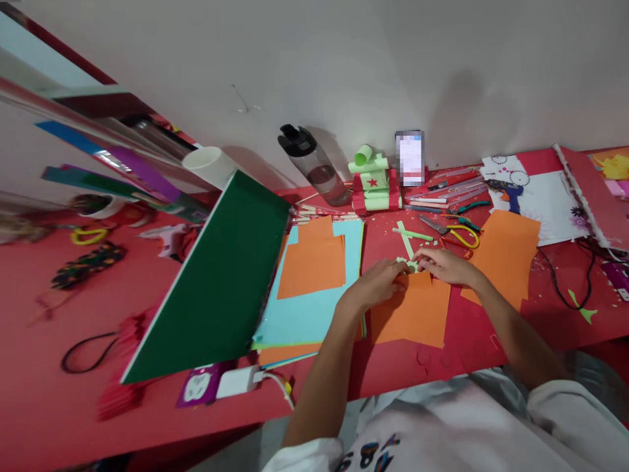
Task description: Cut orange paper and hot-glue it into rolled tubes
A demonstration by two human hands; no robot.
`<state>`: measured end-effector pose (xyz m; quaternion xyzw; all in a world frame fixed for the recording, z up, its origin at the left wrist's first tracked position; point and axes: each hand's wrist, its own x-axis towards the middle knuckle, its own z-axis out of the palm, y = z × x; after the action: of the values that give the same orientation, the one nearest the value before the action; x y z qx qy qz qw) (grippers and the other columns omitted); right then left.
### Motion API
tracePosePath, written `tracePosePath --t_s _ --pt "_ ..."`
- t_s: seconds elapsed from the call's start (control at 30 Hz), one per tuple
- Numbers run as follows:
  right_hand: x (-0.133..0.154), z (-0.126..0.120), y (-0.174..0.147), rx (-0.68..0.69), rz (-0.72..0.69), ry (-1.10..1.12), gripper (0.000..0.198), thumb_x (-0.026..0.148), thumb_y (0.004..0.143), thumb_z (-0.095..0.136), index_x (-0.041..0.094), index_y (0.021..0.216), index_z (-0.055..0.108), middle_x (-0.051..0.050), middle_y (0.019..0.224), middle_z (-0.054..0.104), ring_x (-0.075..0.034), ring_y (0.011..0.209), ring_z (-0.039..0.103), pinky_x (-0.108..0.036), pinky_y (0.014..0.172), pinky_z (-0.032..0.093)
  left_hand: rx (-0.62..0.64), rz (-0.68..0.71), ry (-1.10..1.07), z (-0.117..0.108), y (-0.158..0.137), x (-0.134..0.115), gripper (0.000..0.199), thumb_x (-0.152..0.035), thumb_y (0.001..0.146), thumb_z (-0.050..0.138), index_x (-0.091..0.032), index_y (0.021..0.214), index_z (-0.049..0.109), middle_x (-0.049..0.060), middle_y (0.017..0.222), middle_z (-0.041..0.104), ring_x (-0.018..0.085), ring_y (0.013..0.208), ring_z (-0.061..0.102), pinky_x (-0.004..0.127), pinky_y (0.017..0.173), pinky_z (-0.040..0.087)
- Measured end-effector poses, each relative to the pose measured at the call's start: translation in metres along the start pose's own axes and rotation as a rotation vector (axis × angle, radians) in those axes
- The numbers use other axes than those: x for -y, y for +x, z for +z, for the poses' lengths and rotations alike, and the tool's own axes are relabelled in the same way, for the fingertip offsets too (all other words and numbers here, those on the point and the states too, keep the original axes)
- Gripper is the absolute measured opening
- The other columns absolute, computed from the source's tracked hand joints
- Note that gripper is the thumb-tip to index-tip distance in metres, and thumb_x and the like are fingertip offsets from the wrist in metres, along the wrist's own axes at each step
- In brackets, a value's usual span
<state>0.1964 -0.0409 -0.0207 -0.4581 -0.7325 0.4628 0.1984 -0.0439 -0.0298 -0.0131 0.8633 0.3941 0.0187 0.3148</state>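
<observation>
My left hand (382, 283) is closed at the top edge of an orange paper sheet (417, 318), with the thumb on its face. Its fingertips meet a small light green paper cutout (411, 265) with an uneven edge. From the other side my right hand (445, 265) reaches in, fingers bent and pinched at that cutout. Fingers partly cover the cutout. Just beyond it lie a light green paper strip (405, 240) and a thin green roll (413, 234). Yellow-handled scissors (459, 234) rest behind my right hand.
A propped dark green board (211, 282) stands left beside stacked blue paper (295, 321) with orange pieces (314, 262). Behind are a water bottle (317, 167), a green-and-red paper model (374, 183) and a phone (410, 157). More orange paper (508, 252) lies right. A white charger (238, 381) sits near the front edge.
</observation>
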Motion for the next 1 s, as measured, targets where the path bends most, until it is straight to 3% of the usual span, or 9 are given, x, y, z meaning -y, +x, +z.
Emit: tracePosePath --t_s 0.13,0.27,0.33,0.47,0.6,0.7,0.83,1.0 --pt "0.005 -0.002 -0.004 0.095 0.07 0.213 0.027 0.039 0.102 0.05 0.022 0.119 0.063 -0.005 0.097 0.071 -0.016 0.079 0.068 -0.028 0.074 0.052 0.02 0.04 -0.069 0.0 -0.001 0.003 0.02 -0.018 0.082 0.058 -0.021 0.099 0.068 0.011 0.106 0.069 0.028 0.098 0.063 0.037 0.083 0.049" --pt "0.004 -0.014 -0.01 0.086 0.129 0.445 0.044 0.055 0.1 0.054 0.025 0.131 0.058 -0.004 0.095 0.072 -0.016 0.078 0.067 -0.027 0.071 0.051 0.031 -0.012 -0.262 -0.012 -0.007 0.015 0.008 -0.03 0.087 0.06 -0.022 0.089 0.058 0.002 0.081 0.061 0.019 0.072 0.054 0.031 0.067 0.043" --pt "0.002 -0.023 -0.012 0.012 0.101 0.523 0.056 0.064 0.096 0.056 0.026 0.137 0.055 -0.006 0.103 0.073 -0.02 0.087 0.07 -0.031 0.076 0.054 -0.087 -0.002 -0.409 -0.02 -0.009 0.022 0.02 -0.039 0.087 0.064 -0.022 0.087 0.053 -0.001 0.079 0.056 0.016 0.072 0.05 0.028 0.066 0.042" --pt "0.001 -0.026 -0.006 -0.216 0.072 0.61 0.076 0.067 0.08 0.073 0.027 0.142 0.054 -0.01 0.122 0.073 -0.027 0.112 0.071 -0.039 0.092 0.057 -0.487 -0.078 -0.67 -0.028 -0.001 0.031 0.039 -0.047 0.08 0.074 -0.023 0.084 0.045 -0.004 0.076 0.047 0.012 0.068 0.046 0.025 0.063 0.04" --pt "0.016 -0.018 0.016 -0.485 0.042 0.593 0.059 0.053 0.072 0.085 0.022 0.12 0.069 -0.012 0.127 0.074 -0.03 0.119 0.069 -0.045 0.104 0.056 -0.665 -0.038 -0.894 -0.03 0.022 0.024 0.048 -0.05 0.076 0.08 -0.023 0.083 0.042 -0.002 0.083 0.057 0.014 0.074 0.057 0.026 0.067 0.047" --pt "0.03 -0.021 0.036 -0.657 -0.042 0.619 0.047 0.052 0.076 0.083 0.019 0.109 0.073 -0.013 0.125 0.076 -0.031 0.114 0.072 -0.046 0.1 0.059 -0.689 0.006 -0.923 -0.037 0.039 0.018 0.046 -0.053 0.077 0.08 -0.022 0.093 0.051 0.003 0.094 0.067 0.018 0.084 0.065 0.03 0.074 0.053" --pt "0.041 -0.037 0.052 -0.654 -0.133 0.502 0.045 0.049 0.077 0.082 0.017 0.108 0.075 -0.013 0.119 0.078 -0.032 0.112 0.073 -0.046 0.1 0.058 -0.675 0.095 -0.847 -0.048 0.055 0.016 0.051 -0.056 0.083 0.076 -0.019 0.113 0.061 0.014 0.122 0.072 0.027 0.109 0.069 0.039 0.094 0.055" --pt "0.041 -0.044 0.058 -0.624 -0.114 0.452 0.057 0.052 0.075 0.083 0.02 0.12 0.072 -0.011 0.119 0.078 -0.029 0.112 0.072 -0.046 0.103 0.057 -0.8 0.096 -0.797 -0.042 0.065 0.02 0.046 -0.06 0.092 0.065 -0.02 0.114 0.062 0.014 0.123 0.072 0.027 0.11 0.069 0.038 0.093 0.056"
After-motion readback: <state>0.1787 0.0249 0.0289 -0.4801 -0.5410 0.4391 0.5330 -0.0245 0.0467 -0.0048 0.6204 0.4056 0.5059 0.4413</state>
